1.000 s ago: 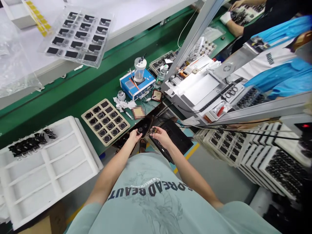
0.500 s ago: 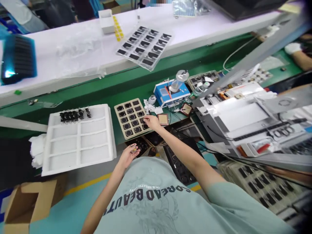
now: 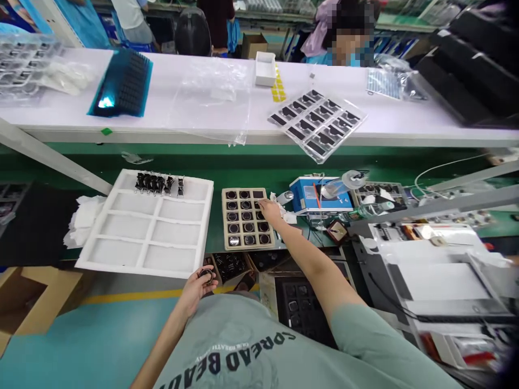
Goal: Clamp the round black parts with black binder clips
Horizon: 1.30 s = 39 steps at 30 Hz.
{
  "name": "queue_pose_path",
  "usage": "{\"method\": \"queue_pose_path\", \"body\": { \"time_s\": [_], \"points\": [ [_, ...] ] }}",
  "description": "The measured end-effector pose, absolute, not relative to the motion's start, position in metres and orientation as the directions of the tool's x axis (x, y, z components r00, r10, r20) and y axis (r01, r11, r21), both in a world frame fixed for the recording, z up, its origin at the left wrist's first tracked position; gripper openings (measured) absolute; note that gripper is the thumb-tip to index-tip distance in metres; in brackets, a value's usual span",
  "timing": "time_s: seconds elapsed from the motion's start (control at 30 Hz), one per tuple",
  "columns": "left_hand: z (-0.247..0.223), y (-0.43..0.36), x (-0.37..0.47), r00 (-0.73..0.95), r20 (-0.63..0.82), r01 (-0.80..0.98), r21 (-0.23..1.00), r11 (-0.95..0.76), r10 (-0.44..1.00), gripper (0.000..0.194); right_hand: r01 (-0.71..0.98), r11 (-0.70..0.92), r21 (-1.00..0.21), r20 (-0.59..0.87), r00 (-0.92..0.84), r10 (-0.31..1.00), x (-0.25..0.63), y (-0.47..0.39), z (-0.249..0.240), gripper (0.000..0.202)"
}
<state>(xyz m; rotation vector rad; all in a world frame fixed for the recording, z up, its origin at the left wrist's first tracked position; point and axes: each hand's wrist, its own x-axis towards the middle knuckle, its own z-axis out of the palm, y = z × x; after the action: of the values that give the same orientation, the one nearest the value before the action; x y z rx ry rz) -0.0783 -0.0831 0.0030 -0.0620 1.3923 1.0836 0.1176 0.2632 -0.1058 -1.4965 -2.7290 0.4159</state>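
A beige tray (image 3: pixel 238 233) on the green bench holds rows of round dark parts, with a square dark pocket at its upper right. My right hand (image 3: pixel 269 209) reaches over the tray's right side, fingers pinched at an upper right pocket; what they hold, if anything, is hidden. Below and left of the tray, my left hand (image 3: pixel 195 288) grips a round dark part (image 3: pixel 206 276) between thumb and fingers. Left of the tray lies a white foam tray (image 3: pixel 153 232) with several black clips (image 3: pixel 154 183) along its top edge.
A blue box (image 3: pixel 302 195) with a clear container stands right of the beige tray, near white tissue. On the white shelf (image 3: pixel 194 121) lies a clear tray of black pieces (image 3: pixel 318 124). An open carton (image 3: pixel 52 302) sits lower left. People are across the shelf.
The view has swung left, so the bench items appear farther right. My right hand has gone from a middle pocket at the tray's right side to one higher up. My left hand keeps its round part.
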Motion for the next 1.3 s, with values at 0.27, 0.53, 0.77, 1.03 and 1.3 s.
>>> {"method": "queue_pose_path", "body": {
  "time_s": [0.27,0.53,0.77,1.03,1.3],
  "points": [
    [-0.001,-0.047,-0.095,-0.182,-0.759,-0.432,0.633,0.642,0.626,0.036,0.833,0.515,-0.205,-0.060,-0.535,0.842,0.124,0.233,-0.120,0.050],
    [-0.007,0.003,-0.083,-0.322,-0.614,-0.405,0.777,0.481,0.721,0.032,0.575,0.096,-0.813,-0.163,-0.382,0.910,0.087,0.142,-0.075,0.044],
    [-0.014,0.018,-0.066,-0.371,-0.480,-0.241,0.877,0.416,0.795,0.043,0.406,0.062,-0.912,-0.215,-0.599,0.771,0.078,0.111,-0.050,0.029],
    [-0.015,-0.026,-0.086,-0.354,-0.456,-0.056,0.882,0.468,0.816,0.032,0.863,0.488,-0.135,-0.262,-0.506,0.822,0.080,0.297,-0.046,0.031],
    [-0.014,-0.062,-0.107,-0.600,-0.425,-0.003,0.849,0.529,0.678,0.045,0.808,0.588,-0.013,-0.342,-0.557,0.757,0.079,0.306,-0.076,0.032]
  ]
}}
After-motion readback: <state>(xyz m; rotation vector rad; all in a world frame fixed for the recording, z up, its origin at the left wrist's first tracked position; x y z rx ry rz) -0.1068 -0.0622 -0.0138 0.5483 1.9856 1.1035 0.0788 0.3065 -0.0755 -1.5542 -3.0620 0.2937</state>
